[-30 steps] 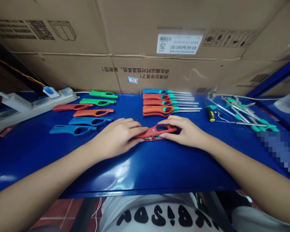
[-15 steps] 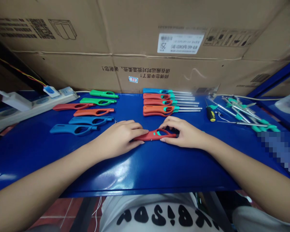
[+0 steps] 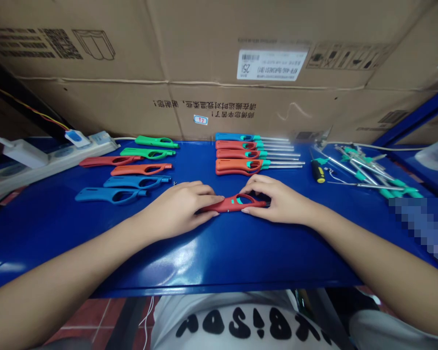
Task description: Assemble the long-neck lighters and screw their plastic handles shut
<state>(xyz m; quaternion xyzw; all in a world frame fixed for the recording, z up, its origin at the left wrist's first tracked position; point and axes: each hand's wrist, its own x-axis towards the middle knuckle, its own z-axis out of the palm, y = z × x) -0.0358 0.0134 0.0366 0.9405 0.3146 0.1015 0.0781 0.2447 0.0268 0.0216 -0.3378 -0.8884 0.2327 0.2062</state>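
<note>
Between my hands, low over the blue table [image 3: 190, 262], is a red gas lighter [image 3: 229, 204] with a green trigger piece showing. My left hand [image 3: 190, 204] is closed around its handle end. The fingers of my right hand [image 3: 277, 199] pinch its other end, by the trigger loop; they hide most of its tip. Behind my right hand lie several lighters with metal rods, such as an orange lighter [image 3: 237, 167] and a blue lighter [image 3: 233, 137]. Beyond my left hand lie handle shells without rods, among them a blue shell [image 3: 111, 195] and a green shell [image 3: 156, 141].
At the right is a heap of metal rods with green parts [image 3: 379, 170], beside a black and yellow screwdriver [image 3: 318, 171]. A white power strip [image 3: 54, 163] with plugs runs along the left. A large cardboard box [image 3: 204, 58] stands at the back.
</note>
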